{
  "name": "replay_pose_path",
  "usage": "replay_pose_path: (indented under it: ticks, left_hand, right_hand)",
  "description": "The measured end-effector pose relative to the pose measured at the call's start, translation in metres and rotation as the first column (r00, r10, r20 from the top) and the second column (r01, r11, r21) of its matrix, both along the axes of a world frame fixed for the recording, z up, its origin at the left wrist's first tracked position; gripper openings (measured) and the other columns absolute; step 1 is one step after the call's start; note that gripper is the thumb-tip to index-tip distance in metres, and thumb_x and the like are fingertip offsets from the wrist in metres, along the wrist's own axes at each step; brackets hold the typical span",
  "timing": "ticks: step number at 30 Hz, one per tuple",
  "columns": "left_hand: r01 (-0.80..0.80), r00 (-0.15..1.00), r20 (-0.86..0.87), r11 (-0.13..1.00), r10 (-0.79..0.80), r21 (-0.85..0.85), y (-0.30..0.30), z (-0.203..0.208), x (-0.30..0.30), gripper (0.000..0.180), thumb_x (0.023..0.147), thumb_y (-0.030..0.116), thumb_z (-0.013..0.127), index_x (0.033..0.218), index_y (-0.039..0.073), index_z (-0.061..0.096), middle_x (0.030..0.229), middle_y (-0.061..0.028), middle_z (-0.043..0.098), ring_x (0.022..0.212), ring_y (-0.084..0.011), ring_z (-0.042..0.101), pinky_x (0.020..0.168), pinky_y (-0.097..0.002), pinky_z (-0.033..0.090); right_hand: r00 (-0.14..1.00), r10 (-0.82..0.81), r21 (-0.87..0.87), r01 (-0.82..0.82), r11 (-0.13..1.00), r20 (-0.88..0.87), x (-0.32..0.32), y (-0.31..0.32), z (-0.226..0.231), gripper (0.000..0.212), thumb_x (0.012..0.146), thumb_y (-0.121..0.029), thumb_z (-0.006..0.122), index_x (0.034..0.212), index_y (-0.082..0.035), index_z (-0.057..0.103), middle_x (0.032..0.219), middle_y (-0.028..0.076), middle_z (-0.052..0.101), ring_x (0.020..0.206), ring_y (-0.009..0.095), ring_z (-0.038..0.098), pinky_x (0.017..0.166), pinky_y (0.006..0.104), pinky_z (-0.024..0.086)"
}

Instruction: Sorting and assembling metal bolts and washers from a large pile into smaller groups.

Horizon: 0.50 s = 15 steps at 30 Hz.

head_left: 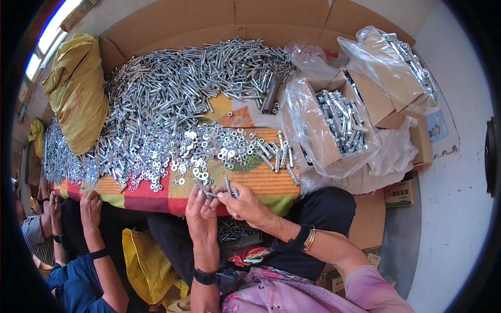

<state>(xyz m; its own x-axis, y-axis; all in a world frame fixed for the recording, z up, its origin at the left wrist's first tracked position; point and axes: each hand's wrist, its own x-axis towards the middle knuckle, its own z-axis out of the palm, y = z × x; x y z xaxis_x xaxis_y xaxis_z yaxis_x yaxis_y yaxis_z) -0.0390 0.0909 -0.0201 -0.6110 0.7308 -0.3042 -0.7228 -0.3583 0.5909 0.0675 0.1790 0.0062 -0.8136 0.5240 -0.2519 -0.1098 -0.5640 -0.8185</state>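
Observation:
My left hand (pixel 201 216) is closed near the cloth's front edge, its fingertips pinching a slim metal bolt (pixel 201 186). Right beside it, my right hand (pixel 244 206) is closed too, with metal bolts (pixel 228 184) sticking up from between its fingers. The fingertips of both hands almost meet around a grey metal piece, and I cannot make out which hand bears it. Just beyond them, loose washers (pixel 197 148) lie scattered on the striped cloth (pixel 261 189). To their right is a small group of assembled bolts (pixel 282 151).
A big heap of metal rods (pixel 193 78) covers the cloth's back. Plastic-lined cartons (pixel 327 141) of bolts stand at right, a yellow sack (pixel 77 94) at left. A dark tube (pixel 272 94) lies by the heap. A co-worker's hand (pixel 91 208) is at the left edge.

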Motion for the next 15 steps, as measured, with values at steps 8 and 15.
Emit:
replay_pose_path:
  ticks: [8,15]
  left_hand:
    - [-0.052,0.998,0.032,0.996,0.054,-0.068,0.001,0.022,0.015,0.028,0.088,0.006,0.055,0.115,-0.001,0.051,0.1,-0.0112,0.062,0.089,-0.0187,0.062,0.075,-0.0311,0.053]
    - [-0.055,0.978,-0.208,0.981,0.016,-0.184,-0.012,0.009,0.007,0.023,0.086,0.006,0.059,0.108,-0.001,0.059,0.092,-0.0076,0.065,0.078,-0.0143,0.061,0.07,-0.0264,0.051]
  right_hand:
    - [0.999,0.022,-0.117,-0.025,0.993,-0.026,0.009,0.003,-0.002,0.019,0.091,-0.019,0.055,0.098,-0.002,0.052,0.072,0.003,0.059,0.043,0.0,0.036,0.035,0.0154,0.024]
    - [0.996,0.004,-0.054,0.001,0.999,0.086,0.01,0.021,0.011,0.02,0.086,-0.022,0.062,0.08,-0.006,0.053,0.06,-0.003,0.049,0.046,0.003,0.039,0.037,0.0205,0.028]
